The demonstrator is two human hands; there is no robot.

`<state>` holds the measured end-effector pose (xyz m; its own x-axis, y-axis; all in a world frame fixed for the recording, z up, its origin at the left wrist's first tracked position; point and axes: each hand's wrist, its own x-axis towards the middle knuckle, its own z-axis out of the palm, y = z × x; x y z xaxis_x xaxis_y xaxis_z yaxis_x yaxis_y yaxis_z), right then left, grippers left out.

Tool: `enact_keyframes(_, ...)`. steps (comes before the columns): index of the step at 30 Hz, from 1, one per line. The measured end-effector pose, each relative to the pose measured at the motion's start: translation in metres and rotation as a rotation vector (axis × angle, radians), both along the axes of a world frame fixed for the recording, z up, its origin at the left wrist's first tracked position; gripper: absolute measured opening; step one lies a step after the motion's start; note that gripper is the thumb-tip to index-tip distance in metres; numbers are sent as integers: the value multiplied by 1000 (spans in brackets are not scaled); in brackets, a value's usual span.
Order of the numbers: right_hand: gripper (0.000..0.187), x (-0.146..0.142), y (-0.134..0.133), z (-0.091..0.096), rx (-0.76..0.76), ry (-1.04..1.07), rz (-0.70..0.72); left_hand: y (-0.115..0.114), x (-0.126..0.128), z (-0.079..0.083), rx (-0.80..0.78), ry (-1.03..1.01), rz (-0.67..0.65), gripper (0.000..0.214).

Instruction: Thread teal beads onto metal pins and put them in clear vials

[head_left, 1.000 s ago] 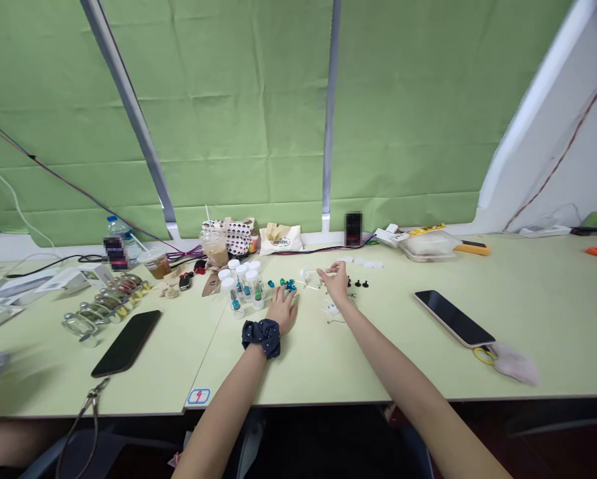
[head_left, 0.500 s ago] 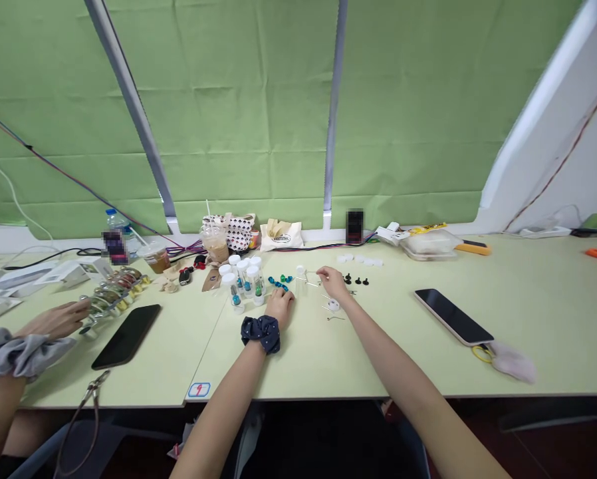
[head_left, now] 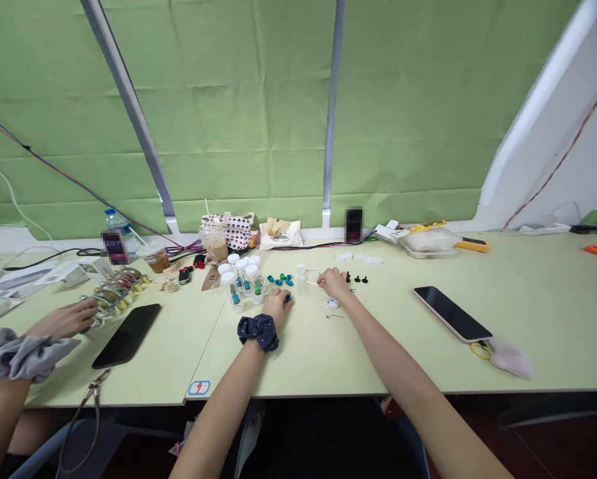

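Observation:
My left hand [head_left: 276, 306], with a dark scrunchie [head_left: 258, 332] on its wrist, is closed on a small blue bead-like piece [head_left: 288, 298] just above the table. More blue and green bead-like pieces [head_left: 281, 279] lie beyond it. To its left stand several clear vials with white caps [head_left: 241, 281], some with blue or green pieces inside. My right hand [head_left: 334, 283] pinches a thin metal rod [head_left: 310, 282] that points left. Near the rod's left end stands another clear vial [head_left: 301, 283]. A white round piece [head_left: 332, 303] and a small thin hook-shaped part [head_left: 335, 317] lie below my right hand.
Black pegs [head_left: 361, 279] and white caps [head_left: 361, 258] lie beyond my right hand. One phone [head_left: 452, 314] is at the right, another [head_left: 127, 336] at the left. Another person's hand [head_left: 68, 318] touches a row of shiny pieces [head_left: 116, 293]. Drink cups [head_left: 215, 245] stand behind.
My left hand has come slightly toward me from the loose pieces, with a blue piece now showing at its fingertips. My right hand has barely moved. The other person's hand has shifted slightly right.

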<state>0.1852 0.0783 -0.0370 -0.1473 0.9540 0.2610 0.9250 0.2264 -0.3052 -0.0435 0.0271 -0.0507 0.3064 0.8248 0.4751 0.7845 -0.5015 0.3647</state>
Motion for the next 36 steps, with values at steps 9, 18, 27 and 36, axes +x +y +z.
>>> enact_keyframes(9,14,-2,-2,6,92,39,11,-5,-2,1,1,-117,-20,17)
enact_keyframes(18,15,-10,-17,21,83,246,58,-5,-2,2,-133,-367,-114,17)
enact_keyframes(27,20,-35,-40,28,-14,533,435,-13,0,9,-539,-849,-347,38)
enact_keyframes(36,20,-34,-42,27,-9,592,513,-7,0,3,-555,-976,-425,38)
